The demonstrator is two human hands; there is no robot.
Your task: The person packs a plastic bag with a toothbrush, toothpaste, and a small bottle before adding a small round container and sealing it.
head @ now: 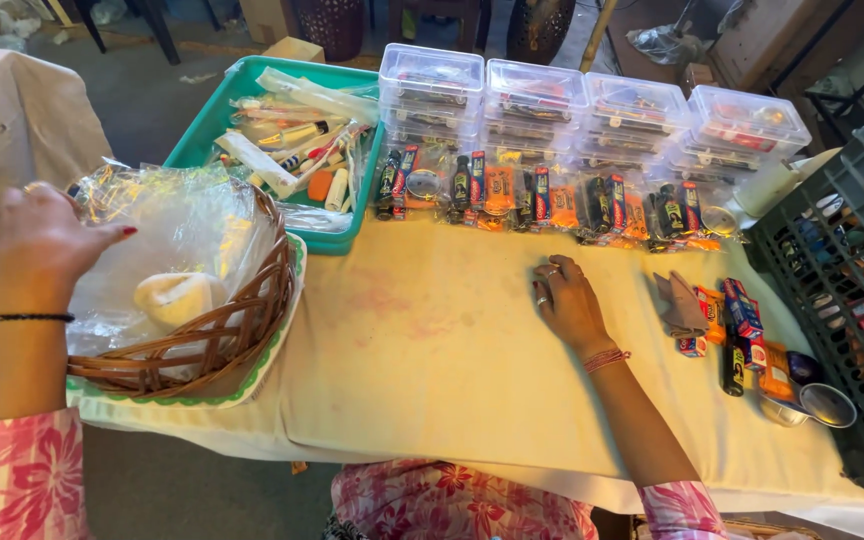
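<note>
Both hands are empty. Left hand (37, 235), loosely curled, is hovering over the wicker basket (242, 320) rim at nine o'clock. Right hand (567, 305) is lying flat, fingers spread, on the cream tablecloth (422, 350).

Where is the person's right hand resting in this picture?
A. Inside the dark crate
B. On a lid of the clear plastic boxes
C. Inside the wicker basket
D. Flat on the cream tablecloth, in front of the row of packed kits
D: the right hand lies palm down on the bare tablecloth, just short of the row of packed kits, holding nothing.
</note>
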